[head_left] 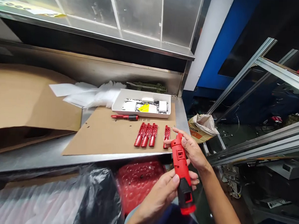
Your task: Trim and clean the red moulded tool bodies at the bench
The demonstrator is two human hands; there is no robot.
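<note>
My left hand [158, 199] and my right hand [191, 151] both grip a red and black cordless tool body [181, 170] held upright above the bench edge. My left fingers wrap its lower half, and my right fingers pinch its upper end. Several red plastic housing shells [146, 134] lie side by side on a brown cardboard sheet [101, 138], just beyond my right fingertips. The nearest shell [166, 136] stands apart from the others. A red-handled screwdriver-like tool [124, 117] lies further back, in front of a white tray [120, 106] holding labels and small parts.
A steel bench edge [89, 157] runs below the cardboard, with a large cardboard box [29, 98] and white foam wrap [91, 95] to the left. Below are a red crate [137, 183] and a black plastic bag [97, 198]. A paper sack [201, 128] and aluminium frame rails [258, 145] stand right.
</note>
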